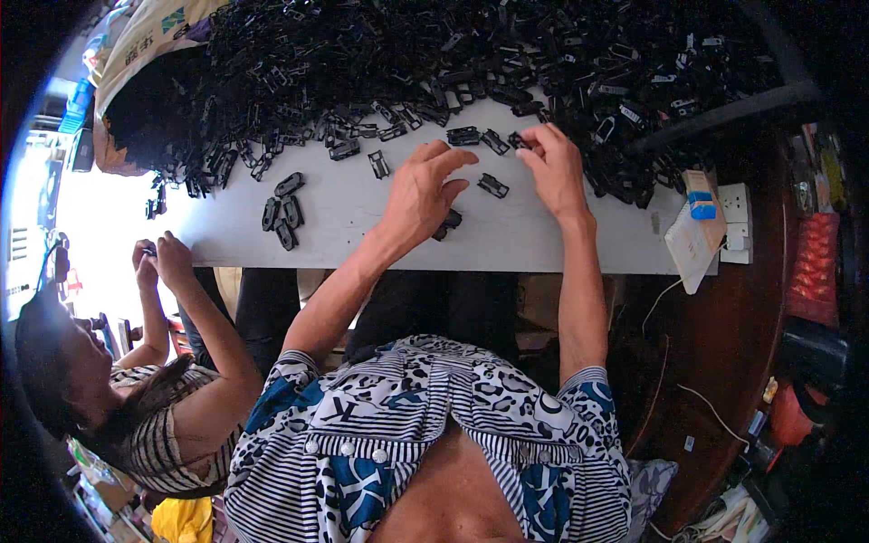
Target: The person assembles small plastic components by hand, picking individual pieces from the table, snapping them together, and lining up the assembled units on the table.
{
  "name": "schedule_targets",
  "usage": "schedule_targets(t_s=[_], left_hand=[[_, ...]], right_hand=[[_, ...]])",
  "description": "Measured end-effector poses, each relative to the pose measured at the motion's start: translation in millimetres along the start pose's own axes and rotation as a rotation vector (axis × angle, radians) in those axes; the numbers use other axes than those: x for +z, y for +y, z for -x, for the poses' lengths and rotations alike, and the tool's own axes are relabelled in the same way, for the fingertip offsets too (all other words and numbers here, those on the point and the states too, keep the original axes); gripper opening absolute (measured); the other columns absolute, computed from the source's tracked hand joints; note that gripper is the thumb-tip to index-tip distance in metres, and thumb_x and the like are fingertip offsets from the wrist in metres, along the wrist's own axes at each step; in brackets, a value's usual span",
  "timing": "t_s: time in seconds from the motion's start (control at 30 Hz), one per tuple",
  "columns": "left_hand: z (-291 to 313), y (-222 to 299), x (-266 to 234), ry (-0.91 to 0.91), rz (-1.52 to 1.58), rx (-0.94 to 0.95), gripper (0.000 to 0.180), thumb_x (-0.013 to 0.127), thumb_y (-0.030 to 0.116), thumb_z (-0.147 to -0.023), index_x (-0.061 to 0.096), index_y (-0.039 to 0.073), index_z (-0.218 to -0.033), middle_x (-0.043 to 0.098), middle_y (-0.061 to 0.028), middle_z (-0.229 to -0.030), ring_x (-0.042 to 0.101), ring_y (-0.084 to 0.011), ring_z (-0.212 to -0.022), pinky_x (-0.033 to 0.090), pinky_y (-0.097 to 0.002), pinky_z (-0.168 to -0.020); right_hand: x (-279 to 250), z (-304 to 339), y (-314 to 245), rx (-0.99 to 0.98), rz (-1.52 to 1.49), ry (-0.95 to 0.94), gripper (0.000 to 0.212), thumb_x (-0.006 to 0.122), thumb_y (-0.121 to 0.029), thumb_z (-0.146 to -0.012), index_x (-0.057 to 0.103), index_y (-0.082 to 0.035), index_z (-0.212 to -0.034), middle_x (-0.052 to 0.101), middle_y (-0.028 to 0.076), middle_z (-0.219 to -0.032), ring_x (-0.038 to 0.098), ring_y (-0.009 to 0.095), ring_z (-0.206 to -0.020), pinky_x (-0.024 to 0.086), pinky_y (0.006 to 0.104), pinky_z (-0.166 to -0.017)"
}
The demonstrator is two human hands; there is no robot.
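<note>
Over the white tabletop, my left hand (pixel 420 192) is open, its thumb and fingers apart and nothing between them. A small black plastic part (pixel 447 223) lies below it, partly covered by the hand. To the right, my right hand (pixel 556 174) pinches another small black plastic part (pixel 518 141) between thumb and fingertips. Between the hands lie a loose black part (pixel 492 185) and, farther back, two more, one of them a dark oblong part (pixel 463 136). A small cluster of black clip-like parts (pixel 284 214) rests left of my left hand.
A large heap of black parts (pixel 389 54) covers the table's back, spilling from a sack (pixel 122 81) at left. Beside me a co-worker (pixel 172 398) holds something small. A notepad (pixel 695 237), a blue item (pixel 701 205) and a power strip (pixel 737 222) sit at the right edge.
</note>
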State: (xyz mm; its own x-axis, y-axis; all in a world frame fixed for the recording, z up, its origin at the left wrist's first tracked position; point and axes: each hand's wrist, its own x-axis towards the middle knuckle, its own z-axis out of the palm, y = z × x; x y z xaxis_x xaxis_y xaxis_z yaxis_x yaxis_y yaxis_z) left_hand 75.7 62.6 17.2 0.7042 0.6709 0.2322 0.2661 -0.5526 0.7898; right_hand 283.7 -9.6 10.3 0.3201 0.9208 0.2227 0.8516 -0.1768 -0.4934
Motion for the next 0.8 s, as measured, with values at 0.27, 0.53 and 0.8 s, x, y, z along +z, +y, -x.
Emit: schedule_targets(t_s=[0.27,0.53,0.8], left_hand=[[-6.5,8.1,21.3,-0.062,0.049,0.130,0.041,0.070,-0.004,-0.075,0.065,0.006,-0.114,0.062,-0.0138,-0.103,0.061,-0.0337,-0.096,0.051,-0.0401,-0.080],[-16.6,2.3,49.3,-0.062,-0.280,0.245,0.036,0.073,0.003,-0.072,0.066,0.005,-0.107,0.057,-0.0108,-0.092,0.055,-0.0317,-0.092,0.048,-0.0420,-0.079],[-11.1,1.7,34.5,-0.077,-0.230,0.182,0.030,0.072,0.004,-0.074,0.067,0.005,-0.104,0.060,-0.0114,-0.099,0.056,-0.0318,-0.096,0.049,-0.0417,-0.082]], right_hand=[[-8.6,40.6,9.7,0.481,-0.751,-0.209,0.015,0.056,-0.005,-0.093,0.057,0.001,-0.106,0.061,0.004,-0.077,0.056,0.008,-0.061,0.046,0.0263,-0.050],[-0.3,18.4,-25.5,0.176,0.210,-0.163,0.013,0.054,-0.001,-0.089,0.056,0.004,-0.100,0.067,0.026,-0.085,0.068,0.042,-0.085,0.053,0.0505,-0.070],[-17.7,-9.3,-13.2,0.106,0.419,0.110,0.014,0.064,-0.013,-0.089,0.058,-0.001,-0.093,0.061,0.019,-0.091,0.066,0.039,-0.082,0.053,0.0484,-0.069]])
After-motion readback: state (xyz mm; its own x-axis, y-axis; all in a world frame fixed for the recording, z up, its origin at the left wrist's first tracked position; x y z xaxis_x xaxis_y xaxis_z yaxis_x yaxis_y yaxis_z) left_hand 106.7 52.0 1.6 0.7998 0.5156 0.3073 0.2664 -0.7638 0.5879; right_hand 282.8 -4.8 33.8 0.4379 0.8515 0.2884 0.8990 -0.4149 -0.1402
